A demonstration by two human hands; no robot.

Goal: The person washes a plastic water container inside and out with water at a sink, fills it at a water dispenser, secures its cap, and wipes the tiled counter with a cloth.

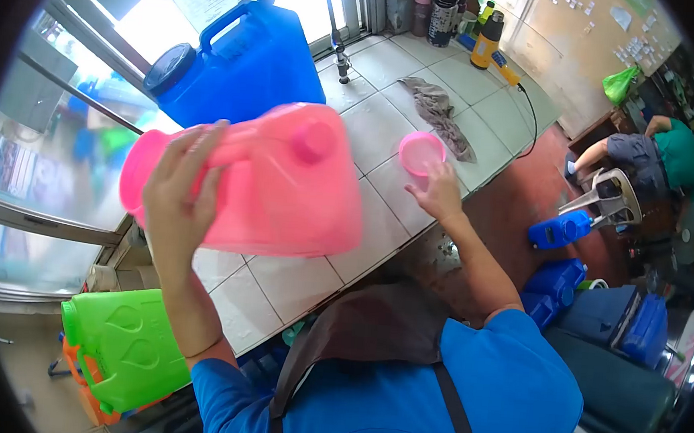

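Note:
My left hand [184,193] is wrapped round the handle of a pink jug [292,188], which lies tilted on its side above the tiled counter, its wide pink mouth to the left. To the right, my right hand [439,192] touches the near edge of a round pink lid [421,153] on the white tiles [384,199]; its fingers are partly bent, and their grip is hard to make out. A crumpled grey cloth [439,114] lies just beyond the lid.
A big blue container [253,69] stands behind the jug. A tap [342,63], a yellow bottle [486,41] and a corded yellow device [505,68] are further back. Left below is a green container [125,346]. A person [677,159] bends over at far right, beyond blue containers [559,231].

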